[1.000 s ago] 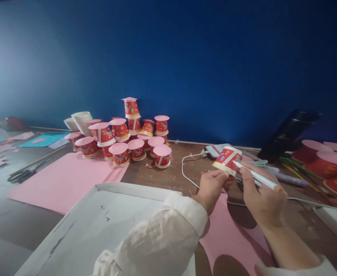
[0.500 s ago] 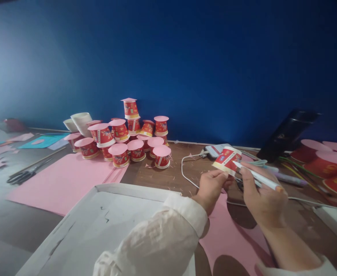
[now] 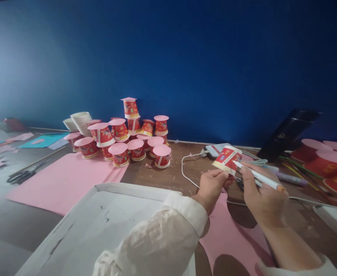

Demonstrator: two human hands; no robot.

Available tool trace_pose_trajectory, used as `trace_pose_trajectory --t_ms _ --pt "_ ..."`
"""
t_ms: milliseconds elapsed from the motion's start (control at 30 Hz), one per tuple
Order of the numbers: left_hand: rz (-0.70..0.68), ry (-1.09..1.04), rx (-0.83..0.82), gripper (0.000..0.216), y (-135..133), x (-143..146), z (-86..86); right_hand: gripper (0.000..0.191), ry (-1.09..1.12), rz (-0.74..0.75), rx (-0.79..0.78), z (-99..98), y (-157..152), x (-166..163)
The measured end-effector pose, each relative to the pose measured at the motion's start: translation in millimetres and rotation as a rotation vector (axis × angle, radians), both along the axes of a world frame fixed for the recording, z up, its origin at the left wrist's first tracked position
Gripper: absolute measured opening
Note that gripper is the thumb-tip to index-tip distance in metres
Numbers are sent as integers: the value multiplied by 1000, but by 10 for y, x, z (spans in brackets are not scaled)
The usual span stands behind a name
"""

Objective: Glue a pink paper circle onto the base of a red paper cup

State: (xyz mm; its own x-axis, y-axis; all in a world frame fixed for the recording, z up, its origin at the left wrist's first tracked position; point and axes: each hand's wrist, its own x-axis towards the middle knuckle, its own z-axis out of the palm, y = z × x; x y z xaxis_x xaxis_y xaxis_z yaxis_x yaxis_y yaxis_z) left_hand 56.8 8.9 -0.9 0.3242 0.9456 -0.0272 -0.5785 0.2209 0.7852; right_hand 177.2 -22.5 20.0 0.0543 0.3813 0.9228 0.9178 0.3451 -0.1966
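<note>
My left hand (image 3: 211,186) pinches the rim of a red paper cup (image 3: 227,159) and holds it tilted above the brown table. My right hand (image 3: 262,199) grips a white pen with an orange end (image 3: 257,176); its tip touches the cup's side. Under both hands lies a pink paper sheet (image 3: 228,237) with round holes cut out of it. A white sleeve covers my left forearm.
A heap of red cups capped with pink discs (image 3: 125,138) stands at the back, beside stacked white cups (image 3: 80,122). Scissors (image 3: 23,174) lie left of a pink sheet (image 3: 64,180). A white tray (image 3: 99,226) is in front. A phone with cable (image 3: 216,149), markers and more capped cups (image 3: 329,165) sit right.
</note>
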Motion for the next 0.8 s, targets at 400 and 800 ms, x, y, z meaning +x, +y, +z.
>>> trace_pose_trajectory --t_ms 400,800 --pt "-4 -21 4 37 -1 3 -5 17 -20 -8 16 -11 11 18" --pt "-22 -50 4 36 -4 7 1 18 -18 -11 3 -11 11 14"
